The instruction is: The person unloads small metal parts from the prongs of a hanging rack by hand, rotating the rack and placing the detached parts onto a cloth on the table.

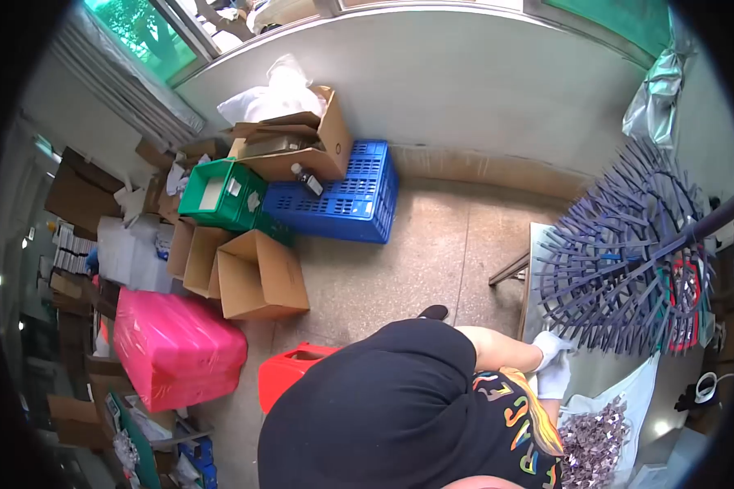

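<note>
Both hands wear white gloves and meet close in front of my chest, at the table edge. My left hand has its fingers drawn together, pointing towards a large rack of dark purple-grey prongs. Just below it, touching or nearly so, my right hand is closed. Whatever lies between the fingers is too small or hidden to make out. Beside my right forearm, a heap of small shiny purplish metal pieces lies on a white cloth.
A red stool is under me. Behind it stand a pink wrapped bundle, open cardboard boxes, a green crate and a blue crate carrying a dark bottle. A roll of tape lies at far right.
</note>
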### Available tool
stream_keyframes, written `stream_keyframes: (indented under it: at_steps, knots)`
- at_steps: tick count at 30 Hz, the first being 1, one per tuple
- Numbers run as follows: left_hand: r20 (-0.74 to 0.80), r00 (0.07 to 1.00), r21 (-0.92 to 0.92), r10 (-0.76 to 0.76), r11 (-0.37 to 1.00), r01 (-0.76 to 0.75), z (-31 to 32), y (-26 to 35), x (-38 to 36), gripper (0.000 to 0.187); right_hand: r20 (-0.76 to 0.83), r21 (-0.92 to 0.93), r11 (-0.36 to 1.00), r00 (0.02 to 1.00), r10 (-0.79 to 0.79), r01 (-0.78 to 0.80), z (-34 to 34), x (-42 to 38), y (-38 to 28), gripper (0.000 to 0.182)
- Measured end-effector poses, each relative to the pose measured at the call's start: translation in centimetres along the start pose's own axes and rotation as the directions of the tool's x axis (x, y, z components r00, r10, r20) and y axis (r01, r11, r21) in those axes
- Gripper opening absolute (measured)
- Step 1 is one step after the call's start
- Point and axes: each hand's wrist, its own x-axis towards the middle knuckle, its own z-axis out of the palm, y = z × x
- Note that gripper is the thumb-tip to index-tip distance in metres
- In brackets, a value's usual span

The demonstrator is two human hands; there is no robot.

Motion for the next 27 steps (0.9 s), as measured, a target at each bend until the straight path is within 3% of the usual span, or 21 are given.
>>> stream_keyframes:
  at_steps: [2, 5, 8, 9, 10, 11, 13, 14, 15, 16, 17, 18, 19, 21, 22, 24, 26, 27]
  knots:
    - [-0.088, 0.995, -0.404, 0.046, 0.911, -0.078, 1.3, -1.2, 0.3, 0.019, -0.016, 0.073, 0.997, 1.0, -0.024, 0.025, -0.2, 0.4, -0.2, 0.038]
    - [-0.099, 0.995, -0.208, 0.015, 0.977, -0.036, 0.7, -0.6, 0.0, 0.019, 0.023, 0.032, 0.998, 0.999, -0.049, 0.048, 0.8, 0.2, -0.4, 0.038]
    - [-0.109, 0.994, -0.155, 0.019, 0.987, -0.036, 0.6, -0.8, 0.2, 0.019, 0.029, -0.016, 0.998, 0.998, -0.056, 0.057, 1.7, 0.1, -0.3, 0.042]
    - [-0.103, 0.995, -0.088, -0.004, 0.996, -0.005, 0.6, 0.2, -0.5, 0.021, -0.097, -0.053, 0.997, 0.993, -0.063, 0.058, 2.1, 0.4, 0.0, 0.043]
    - [-0.076, 0.997, -0.091, -0.002, 0.996, -0.005, 0.2, -0.7, 0.2, 0.021, 0.013, -0.04, 0.993, 0.994, -0.108, 0.108, 2.2, 0.5, 0.1, 0.043]
    - [-0.019, 0.99, -0.176, -0.14, 0.975, 0.135, 0.1, -1.3, 1.0, 0.022, -0.092, -0.092, 0.993, 0.992, -0.083, 0.074, 1.4, 0.6, 0.0, 0.042]
    - [0.029, 0.991, -0.169, -0.13, 0.977, 0.133, -0.6, -2.7, 2.0, 0.028, -0.204, -0.066, 0.995, 0.976, -0.081, 0.069, -1.4, 0.9, 0.9, 0.044]
    - [0.094, 0.995, -0.032, -0.03, 0.999, 0.033, -1.2, -3.3, 2.3, 0.026, -0.199, -0.052, 0.993, 0.973, -0.117, 0.108, -0.7, 0.5, 1.0, 0.046]
    - [-0.022, 0.985, -0.224, -0.174, 0.961, 0.164, 0.4, 2.3, -2.2, 0.018, -0.191, 0.067, 0.992, 0.977, -0.091, 0.106, -0.7, 0.5, 1.5, 0.047]
    - [0.105, 0.972, -0.489, -0.212, 0.84, 0.236, 0.5, 0.7, -0.9, 0.013, -0.083, 0.164, 0.982, 0.993, -0.083, 0.096, 1.8, -0.6, 0.9, 0.048]
    - [0.053, 0.98, -0.413, -0.192, 0.889, 0.197, 1.0, 2.2, -2.3, 0.012, -0.035, 0.219, 0.969, 0.994, -0.105, 0.11, 2.2, -0.7, 0.8, 0.044]
    - [-0.004, 0.988, -0.094, -0.154, 0.984, 0.153, -0.2, 1.2, -0.7, 0.015, 0.012, 0.275, 0.954, 0.992, -0.126, 0.118, 2.5, -0.9, 0.7, 0.04]
    - [-0.023, 0.989, -0.07, -0.146, 0.987, 0.144, -0.7, 0.3, 0.3, 0.017, 0.016, 0.302, 0.947, 0.992, -0.122, 0.111, 3.2, -1.0, 0.4, 0.033]
    - [-0.02, 0.992, -0.093, -0.123, 0.988, 0.12, -1.0, -0.3, 0.2, 0.021, -0.176, 0.247, 0.957, 0.978, -0.11, 0.152, 2.8, -0.4, 0.8, 0.029]
    - [0.01, 0.995, -0.14, -0.101, 0.985, 0.101, -0.7, 0.1, 0.1, 0.023, -0.05, 0.276, 0.953, 0.992, -0.116, 0.125, 1.1, 0.2, 0.9, 0.032]
    - [0.106, 0.985, -0.287, -0.14, 0.944, 0.165, -0.9, -0.6, 1.3, 0.023, -0.009, 0.261, 0.958, 0.992, -0.124, 0.122, 0.3, -0.1, 0.7, 0.033]
    - [0.03, 0.991, -0.207, -0.131, 0.969, 0.134, -0.6, -0.1, 0.2, 0.022, 0.011, 0.255, 0.962, 0.994, -0.105, 0.099, 0.1, -0.8, 0.5, 0.033]
    - [0.076, 0.988, -0.192, -0.132, 0.971, 0.145, -1.3, -0.6, 0.8, 0.023, 0.021, 0.252, 0.964, 0.996, -0.092, 0.084, 0.3, -1.3, 0.4, 0.033]
